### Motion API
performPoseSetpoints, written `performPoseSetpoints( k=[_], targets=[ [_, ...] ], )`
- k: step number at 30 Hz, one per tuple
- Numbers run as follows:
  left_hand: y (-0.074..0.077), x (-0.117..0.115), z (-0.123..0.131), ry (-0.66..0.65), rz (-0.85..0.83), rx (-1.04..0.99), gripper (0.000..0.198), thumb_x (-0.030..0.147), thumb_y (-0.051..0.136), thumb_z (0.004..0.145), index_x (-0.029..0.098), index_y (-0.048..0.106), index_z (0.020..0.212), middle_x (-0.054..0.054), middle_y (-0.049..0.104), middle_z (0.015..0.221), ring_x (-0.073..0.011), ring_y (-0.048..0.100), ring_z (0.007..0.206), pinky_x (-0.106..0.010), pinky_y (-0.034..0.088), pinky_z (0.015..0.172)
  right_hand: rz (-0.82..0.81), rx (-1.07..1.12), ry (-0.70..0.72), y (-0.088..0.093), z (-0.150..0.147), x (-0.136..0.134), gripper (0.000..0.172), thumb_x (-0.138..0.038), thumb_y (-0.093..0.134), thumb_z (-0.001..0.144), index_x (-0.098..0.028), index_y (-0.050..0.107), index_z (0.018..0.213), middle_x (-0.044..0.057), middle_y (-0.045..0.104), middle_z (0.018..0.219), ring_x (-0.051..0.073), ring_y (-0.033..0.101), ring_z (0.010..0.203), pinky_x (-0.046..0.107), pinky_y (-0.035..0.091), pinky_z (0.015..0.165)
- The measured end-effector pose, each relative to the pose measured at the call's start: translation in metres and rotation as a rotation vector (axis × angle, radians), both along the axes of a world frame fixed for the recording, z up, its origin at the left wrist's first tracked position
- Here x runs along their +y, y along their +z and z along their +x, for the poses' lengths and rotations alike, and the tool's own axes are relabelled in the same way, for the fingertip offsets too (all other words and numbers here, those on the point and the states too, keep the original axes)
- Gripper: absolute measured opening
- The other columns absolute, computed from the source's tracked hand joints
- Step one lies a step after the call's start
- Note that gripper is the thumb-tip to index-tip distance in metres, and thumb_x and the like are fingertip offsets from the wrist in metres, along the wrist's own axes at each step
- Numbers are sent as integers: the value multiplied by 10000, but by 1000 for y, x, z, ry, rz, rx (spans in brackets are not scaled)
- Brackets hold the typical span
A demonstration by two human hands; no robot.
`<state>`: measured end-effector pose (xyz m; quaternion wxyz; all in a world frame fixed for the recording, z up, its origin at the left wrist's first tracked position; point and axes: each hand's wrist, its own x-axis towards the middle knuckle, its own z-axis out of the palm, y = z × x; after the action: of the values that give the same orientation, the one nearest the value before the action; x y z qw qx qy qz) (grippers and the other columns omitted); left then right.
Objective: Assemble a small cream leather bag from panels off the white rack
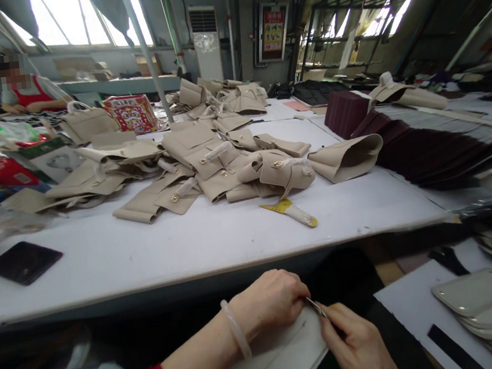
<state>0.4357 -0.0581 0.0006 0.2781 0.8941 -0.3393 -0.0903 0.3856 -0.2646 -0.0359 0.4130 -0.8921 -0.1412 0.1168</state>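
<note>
Below the table's front edge, my left hand (272, 301), with a pale bangle on its wrist, is closed on the top edge of a pale grey-beige leather panel (286, 348). My right hand (359, 340) is beside it at the panel's right corner, thumb and fingers pinched together. A thin, shiny, metal-looking piece (316, 307) sticks out from the right fingers toward the left fingertips; its kind I cannot make out. The panel slants down toward my lap, and its lower end is out of view.
Beige leather bag pieces (207, 159) with gold clasps are heaped on the white table (156, 254). A yellow-bladed tool with a wrapped handle (291, 212) lies in front, a dark square piece (24, 263) left. Dark maroon panels (419, 147) and grey panels (480, 294) are at right. A co-worker (31, 93) sits far left.
</note>
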Motion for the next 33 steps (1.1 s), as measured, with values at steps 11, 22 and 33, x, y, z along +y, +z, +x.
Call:
performPoseSetpoints(
  k=[11,22,33],
  targets=[
    [-5,3,2,-6,-36,44,235,144,519,814,192,740,878,-46,729,895,-194,676,871,-257,509,816,14,28,44,-4,0,2,382,-460,372,981,-214,649,1073,29,579,878,152,595,817,268,449,724],
    [-11,1,6,30,-107,133,345,147,514,741,221,770,961,-33,742,929,-186,672,867,-248,491,784,217,410,-10,15,23,-5,535,-636,469,889,-156,566,672,11,502,760,139,440,723,277,347,666],
    [-4,-6,-2,59,-80,85,299,173,491,737,210,764,855,-49,713,880,-198,650,808,-282,477,737,191,586,217,14,44,-3,584,-710,530,802,-164,445,612,-28,359,640,99,280,622,269,208,568]
  ],
)
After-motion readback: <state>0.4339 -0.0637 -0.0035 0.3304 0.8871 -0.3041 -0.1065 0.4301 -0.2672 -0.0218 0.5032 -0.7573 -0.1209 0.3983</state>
